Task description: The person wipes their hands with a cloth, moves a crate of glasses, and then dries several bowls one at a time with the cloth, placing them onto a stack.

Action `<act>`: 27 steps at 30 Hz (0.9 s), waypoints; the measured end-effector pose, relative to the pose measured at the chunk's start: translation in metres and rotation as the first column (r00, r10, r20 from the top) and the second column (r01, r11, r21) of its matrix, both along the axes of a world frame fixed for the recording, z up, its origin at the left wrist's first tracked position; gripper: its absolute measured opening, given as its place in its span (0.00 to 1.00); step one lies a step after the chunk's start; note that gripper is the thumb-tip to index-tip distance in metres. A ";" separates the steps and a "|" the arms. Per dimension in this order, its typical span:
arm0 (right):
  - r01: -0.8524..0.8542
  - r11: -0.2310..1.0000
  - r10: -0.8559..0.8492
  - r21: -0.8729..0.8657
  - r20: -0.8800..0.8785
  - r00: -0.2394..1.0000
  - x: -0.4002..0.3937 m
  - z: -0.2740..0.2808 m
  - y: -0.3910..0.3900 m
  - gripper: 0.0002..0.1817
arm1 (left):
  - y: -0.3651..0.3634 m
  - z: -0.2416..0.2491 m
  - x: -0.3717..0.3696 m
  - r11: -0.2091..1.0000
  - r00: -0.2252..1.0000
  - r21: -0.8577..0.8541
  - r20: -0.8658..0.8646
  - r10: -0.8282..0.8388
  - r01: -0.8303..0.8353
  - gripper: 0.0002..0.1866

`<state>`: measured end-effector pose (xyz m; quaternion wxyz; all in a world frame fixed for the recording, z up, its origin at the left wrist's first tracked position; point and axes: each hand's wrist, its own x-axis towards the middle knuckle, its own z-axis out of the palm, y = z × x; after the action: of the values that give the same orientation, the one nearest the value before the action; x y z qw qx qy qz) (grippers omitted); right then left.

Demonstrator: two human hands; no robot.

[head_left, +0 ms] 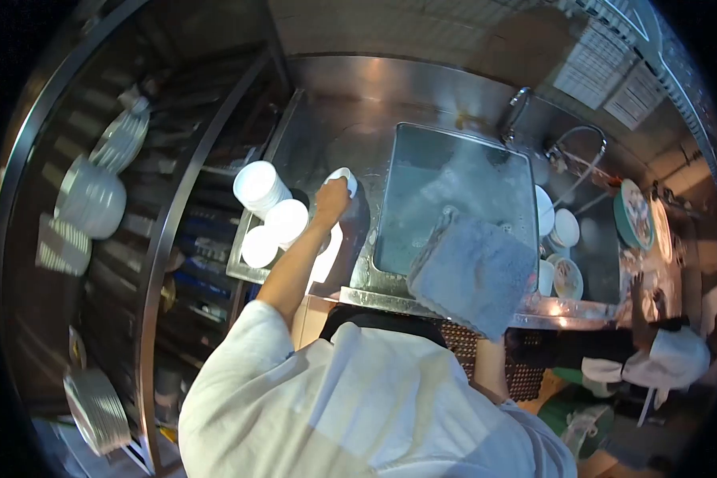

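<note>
My left hand [333, 197] is closed on a small white bowl [342, 177] over the steel drainboard, left of the water-filled sink basin [385, 199]. A thick blue-grey towel [478, 267] hangs over the basin's front right corner, held up by my right hand. That hand's fingers are hidden behind the towel, and only my right forearm [490, 370] shows below it. Beside my left forearm stand several stacks of white bowls [260, 190] at the drainboard's left edge.
Soapy water fills the basin, with a faucet [519, 99] behind it. More white bowls [566, 277] and a teal tub [633, 213] are on the right. A metal shelf rack [185, 199] with stacked plates [97, 410] rises at left. Another person [665, 358] stands at lower right.
</note>
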<state>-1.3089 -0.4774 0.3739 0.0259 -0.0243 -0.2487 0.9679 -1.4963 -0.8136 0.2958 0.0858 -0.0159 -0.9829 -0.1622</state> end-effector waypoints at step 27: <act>0.498 0.077 0.794 0.864 -0.355 0.494 -0.102 0.038 -0.103 0.16 | 0.076 0.120 0.094 -0.432 0.787 0.667 0.429 -0.443 -0.607 0.26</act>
<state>-1.4111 -0.5800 0.4120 0.0209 0.5065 -0.7723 0.3829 -1.4019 -0.7375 0.4159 -0.2411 0.2091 -0.3167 -0.8932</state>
